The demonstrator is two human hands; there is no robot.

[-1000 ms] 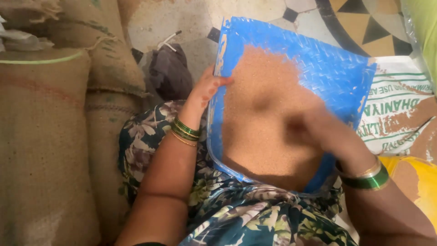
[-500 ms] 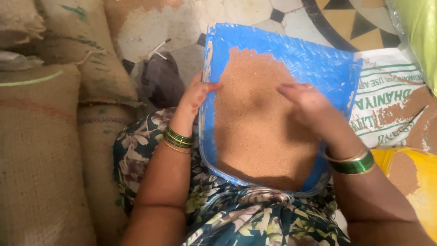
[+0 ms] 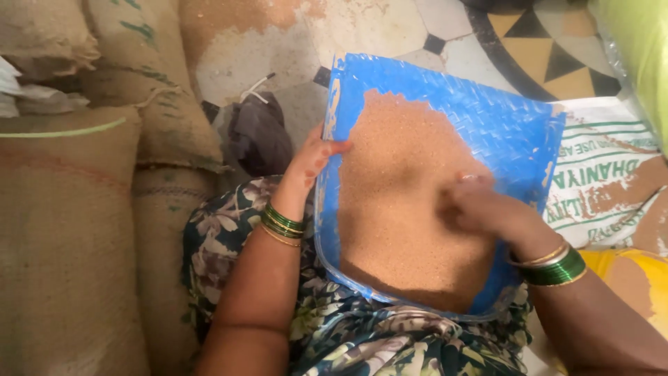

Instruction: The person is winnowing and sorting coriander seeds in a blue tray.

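Woven tray (image 3: 487,111) sits mid-frame, tilted over the lap, near edge toward the bottom of the frame. Grain (image 3: 396,202) spread in the tray, filling its left and lower part; upper right of tray bare. Left hand (image 3: 313,160) on the tray's left edge. Right hand (image 3: 480,209) rests in the grain, right of centre. Stacked sacks (image 3: 69,209) fill the left side of the frame. Small cloth bundle (image 3: 261,136) on the floor between sacks and tray. Printed sack (image 3: 605,181) lies flat at right, partly under the tray. Tiled floor (image 3: 452,21) along the top.
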